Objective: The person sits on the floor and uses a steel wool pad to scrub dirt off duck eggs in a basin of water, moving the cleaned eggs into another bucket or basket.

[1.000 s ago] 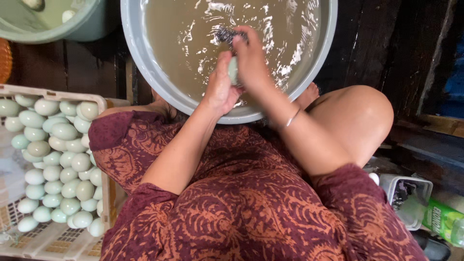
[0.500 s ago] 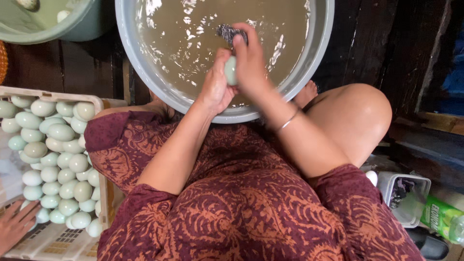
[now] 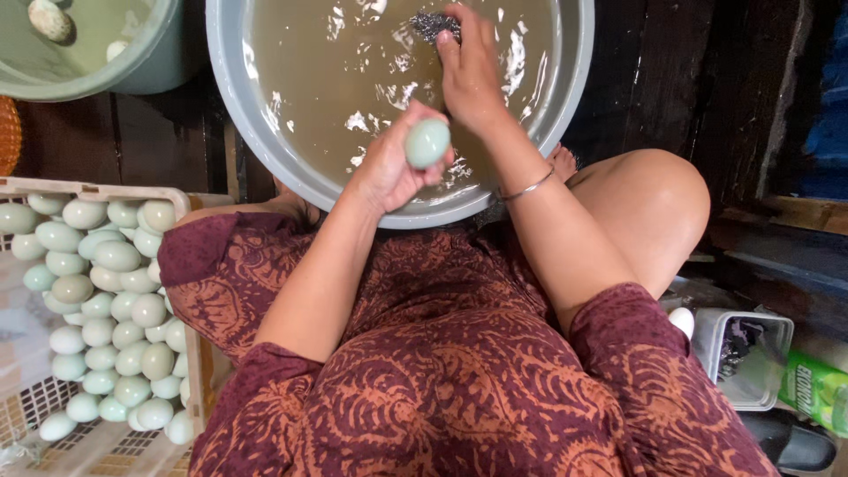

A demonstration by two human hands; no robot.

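Observation:
My left hand (image 3: 390, 166) holds a pale green egg (image 3: 427, 143) just above the near rim of a large grey basin (image 3: 231, 106) filled with murky brown water. My right hand (image 3: 466, 71) reaches further into the basin and grips a steel wool scrubber (image 3: 433, 25) at the water's surface. A thin bangle (image 3: 527, 186) sits on my right wrist. My lap, covered in maroon patterned cloth, fills the lower middle of the view.
A pale plastic crate (image 3: 62, 442) at the left holds several pale green eggs (image 3: 106, 309). A green tub (image 3: 132, 66) with two eggs in it sits at the top left. At the right are a small clear container (image 3: 742, 353) and a green packet (image 3: 817, 389). Dark wood flooring lies beneath.
My left hand has lifted the egg clear of my right hand and toward the basin's near rim. My right hand stays on the scrubber. Another person's hand at the lower left is gone.

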